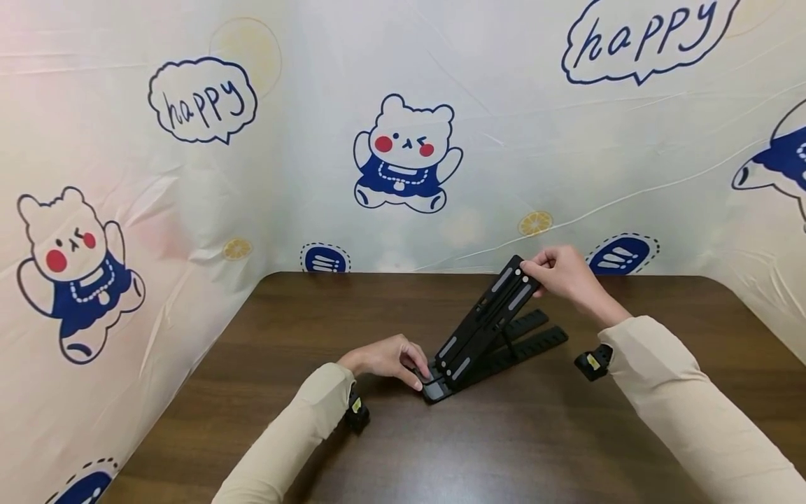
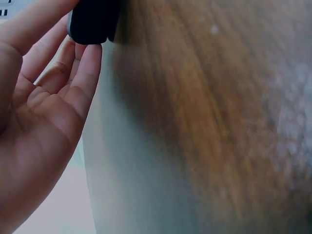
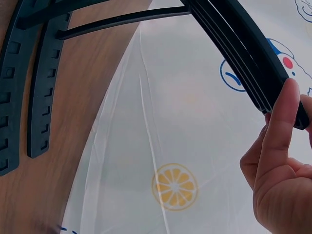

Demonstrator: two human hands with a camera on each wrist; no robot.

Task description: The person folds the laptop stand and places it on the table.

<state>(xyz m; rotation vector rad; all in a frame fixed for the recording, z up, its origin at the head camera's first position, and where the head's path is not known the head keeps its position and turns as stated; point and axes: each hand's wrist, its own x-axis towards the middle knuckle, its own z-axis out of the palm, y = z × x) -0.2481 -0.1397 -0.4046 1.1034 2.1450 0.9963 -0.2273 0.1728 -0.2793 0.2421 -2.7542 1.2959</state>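
Note:
A black folding laptop stand [image 1: 464, 334] rests on the table, its upper plate raised at a slant with light grey pads along it. My right hand [image 1: 563, 274] pinches the raised top end between thumb and fingers; the right wrist view shows fingers on both faces of that plate [image 3: 243, 44]. Down at the front low end, my left hand [image 1: 385, 355] holds the corner between thumb and fingers, beside a grey pad. The left wrist view catches only the dark tip of the stand [image 2: 90, 24]. Two slotted base legs [image 3: 43, 97] spread toward the back right, joined to the plate by a support bar [image 3: 126, 18].
The brown wooden table [image 1: 271, 434] ends at a back edge a little beyond the stand. A pale curtain [image 1: 302, 140] printed with bears and "happy" bubbles hangs behind and at both sides. Each wrist carries a small black camera [image 1: 594, 362].

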